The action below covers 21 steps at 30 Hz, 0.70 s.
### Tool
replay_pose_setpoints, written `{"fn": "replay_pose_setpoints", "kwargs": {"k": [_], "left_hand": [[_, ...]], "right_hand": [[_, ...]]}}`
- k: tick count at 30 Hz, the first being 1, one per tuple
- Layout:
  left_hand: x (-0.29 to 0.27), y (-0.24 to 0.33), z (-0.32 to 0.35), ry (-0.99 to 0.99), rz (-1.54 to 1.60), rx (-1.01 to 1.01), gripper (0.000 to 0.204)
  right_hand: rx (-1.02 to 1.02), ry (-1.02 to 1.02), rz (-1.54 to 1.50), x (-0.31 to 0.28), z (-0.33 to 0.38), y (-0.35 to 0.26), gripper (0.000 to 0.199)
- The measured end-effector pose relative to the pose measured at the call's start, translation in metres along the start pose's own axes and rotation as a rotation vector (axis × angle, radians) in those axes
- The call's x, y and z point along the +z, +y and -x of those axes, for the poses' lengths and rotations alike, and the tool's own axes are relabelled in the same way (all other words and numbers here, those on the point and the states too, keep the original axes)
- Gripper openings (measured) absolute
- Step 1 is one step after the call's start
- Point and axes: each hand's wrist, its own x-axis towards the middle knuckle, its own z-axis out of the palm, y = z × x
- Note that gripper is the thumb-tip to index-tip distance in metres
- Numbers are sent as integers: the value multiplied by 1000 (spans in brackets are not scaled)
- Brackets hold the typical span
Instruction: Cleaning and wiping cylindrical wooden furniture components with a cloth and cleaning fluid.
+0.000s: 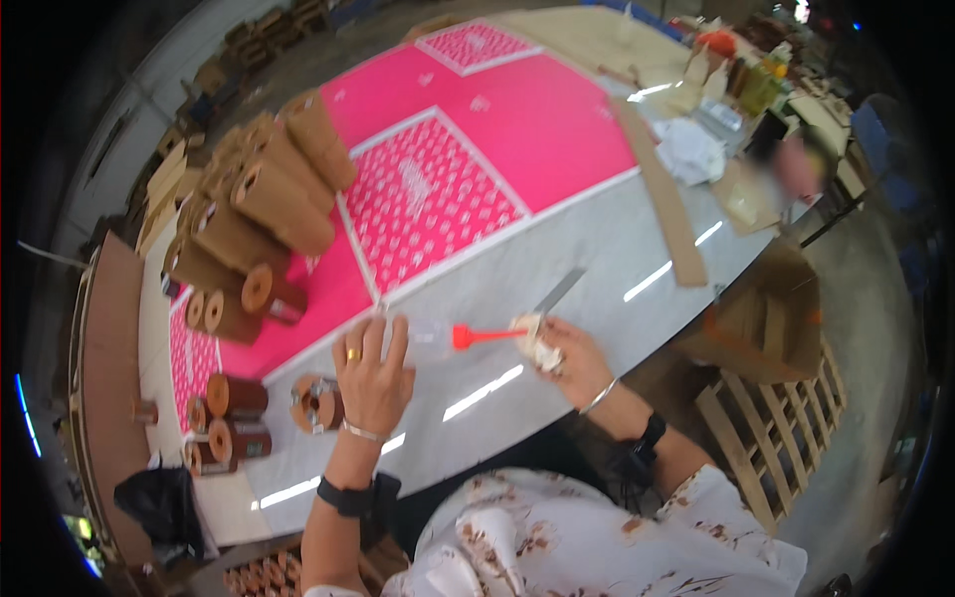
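My left hand (374, 376), with a ring on one finger, is closed round the base of a clear squeeze bottle (430, 338). The bottle lies sideways above the table, and its red spout (477, 335) points right. At the spout's tip my right hand (577, 363) grips a crumpled whitish cloth (540, 350). A flat grey metal blade (560, 291) sticks out beyond the cloth, up and to the right. Whether it has a handle inside the right hand is hidden.
Pink printed sheets (438, 204) cover the table's far part. Stacked brown rolls (264, 189) stand left, shorter brown rolls (239, 423) nearer. A cardboard strip (662, 199) lies right. Beyond the table edge are a cardboard box (766, 318) and a wooden pallet (776, 428).
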Motion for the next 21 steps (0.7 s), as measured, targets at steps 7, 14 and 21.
{"fn": "replay_pose_setpoints", "kwargs": {"k": [7, 14, 21], "left_hand": [[63, 20, 25, -34, 624, -389, 68], [75, 41, 29, -115, 1013, -636, 72], [-23, 3, 138, 269, 492, -567, 76]], "right_hand": [[-57, -113, 67, 5, 1, -13, 31], [-92, -118, 160, 5, 6, -2, 29], [-389, -82, 731, -25, -16, 16, 27]]}}
